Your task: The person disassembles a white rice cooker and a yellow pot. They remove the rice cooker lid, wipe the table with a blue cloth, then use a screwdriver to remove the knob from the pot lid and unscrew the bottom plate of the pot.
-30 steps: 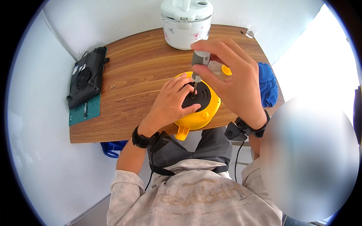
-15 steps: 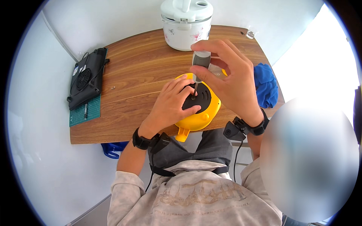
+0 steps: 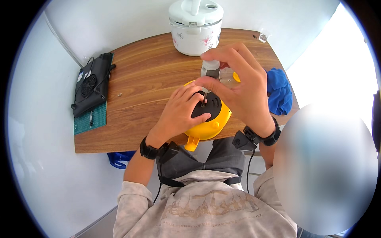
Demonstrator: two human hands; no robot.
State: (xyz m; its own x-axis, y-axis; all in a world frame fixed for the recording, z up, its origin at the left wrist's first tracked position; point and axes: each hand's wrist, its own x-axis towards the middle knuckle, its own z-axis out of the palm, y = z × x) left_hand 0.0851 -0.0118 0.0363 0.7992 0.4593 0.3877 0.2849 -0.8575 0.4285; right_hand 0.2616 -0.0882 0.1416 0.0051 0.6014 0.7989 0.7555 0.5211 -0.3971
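Note:
Upside down or on its side, I cannot tell which, a yellow plastic housing (image 3: 207,133) with a round black slotted disc (image 3: 214,108) lies at the table's near edge. My left hand (image 3: 178,109) rests over its left side, holding it, with the thumb and bent index finger on the disc. Between the thumb and fingers of my right hand (image 3: 248,85) is the handle of a grey and white screwdriver (image 3: 212,70). It stands nearly upright, its tip at a screw hole (image 3: 203,105) near the disc's middle. The tip itself is partly hidden by my index finger.
A white rice cooker (image 3: 196,37) stands at the back. A black fan stand (image 3: 92,83) lies partly on a green cutting mat (image 3: 97,119) at left. Blue cloth (image 3: 279,91), a small yellow part (image 3: 236,77) and a clear cup (image 3: 263,37) are at right.
My right thumb and fingers have shifted round the screwdriver handle, which now sits slightly lower in view. The small yellow part shows more. My left hand stays on the housing.

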